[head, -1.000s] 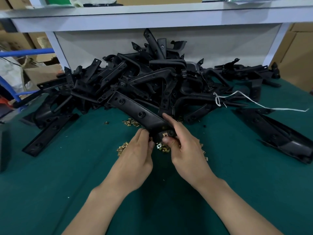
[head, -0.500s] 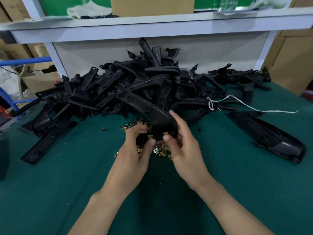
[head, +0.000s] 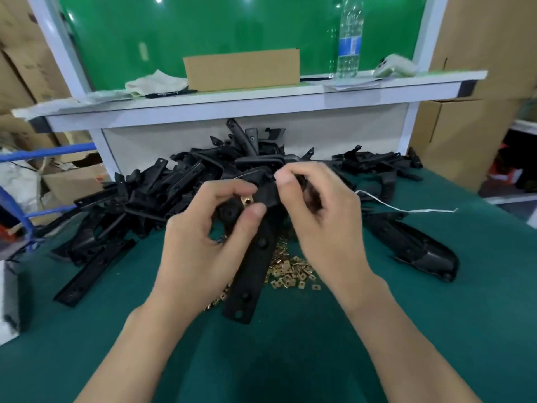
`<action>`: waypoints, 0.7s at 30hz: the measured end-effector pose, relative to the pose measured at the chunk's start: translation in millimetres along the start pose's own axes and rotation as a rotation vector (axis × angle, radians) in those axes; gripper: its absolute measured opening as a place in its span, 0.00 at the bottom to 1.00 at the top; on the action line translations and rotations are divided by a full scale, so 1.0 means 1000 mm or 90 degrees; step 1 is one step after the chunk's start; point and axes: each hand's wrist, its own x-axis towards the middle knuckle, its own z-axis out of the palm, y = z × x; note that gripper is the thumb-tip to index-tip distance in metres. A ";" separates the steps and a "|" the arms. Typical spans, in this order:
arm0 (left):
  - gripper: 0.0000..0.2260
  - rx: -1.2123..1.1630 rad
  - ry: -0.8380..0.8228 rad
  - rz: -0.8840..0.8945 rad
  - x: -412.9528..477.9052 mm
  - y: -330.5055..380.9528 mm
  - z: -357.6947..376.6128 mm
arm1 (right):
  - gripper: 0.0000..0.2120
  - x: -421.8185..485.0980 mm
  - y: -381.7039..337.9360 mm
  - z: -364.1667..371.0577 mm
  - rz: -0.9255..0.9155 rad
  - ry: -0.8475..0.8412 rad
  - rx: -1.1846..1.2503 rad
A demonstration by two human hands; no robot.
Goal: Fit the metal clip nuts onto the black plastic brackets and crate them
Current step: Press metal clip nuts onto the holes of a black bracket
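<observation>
A long black plastic bracket (head: pixel 253 269) is lifted above the green table, its lower end pointing toward me. My left hand (head: pixel 203 242) pinches a brass clip nut (head: pixel 247 201) against the bracket's upper end with thumb and forefinger. My right hand (head: pixel 322 222) grips the top of the same bracket, fingers curled over it. Loose brass clip nuts (head: pixel 290 271) lie in a scatter on the table under the bracket. A big heap of black brackets (head: pixel 162 196) fills the back of the table.
One large black bracket (head: pixel 412 245) lies apart at the right, beside a white string (head: pixel 406 210). A flat black strip (head: pixel 93 271) lies at the left. Behind the heap stands a white shelf (head: pixel 261 97) with a cardboard box (head: pixel 241 69), a water bottle (head: pixel 348 39) and a cloth (head: pixel 157 82).
Both hands have lifted the bracket off the table and turned it so its long end points toward me. The view has tilted up, showing the shelf and green board.
</observation>
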 end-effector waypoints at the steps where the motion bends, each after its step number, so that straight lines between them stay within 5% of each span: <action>1: 0.07 -0.063 -0.011 -0.041 0.003 0.007 0.000 | 0.08 0.003 -0.005 -0.008 0.018 -0.020 0.018; 7: 0.08 -0.263 -0.090 -0.180 -0.013 0.035 0.013 | 0.16 -0.025 -0.017 -0.056 0.091 -0.201 0.137; 14: 0.10 -0.128 -0.180 -0.211 -0.045 0.053 0.053 | 0.14 -0.082 -0.006 -0.100 0.133 -0.100 0.113; 21: 0.12 -0.021 -0.141 -0.021 -0.061 0.085 0.109 | 0.17 -0.110 -0.003 -0.146 0.153 0.019 0.046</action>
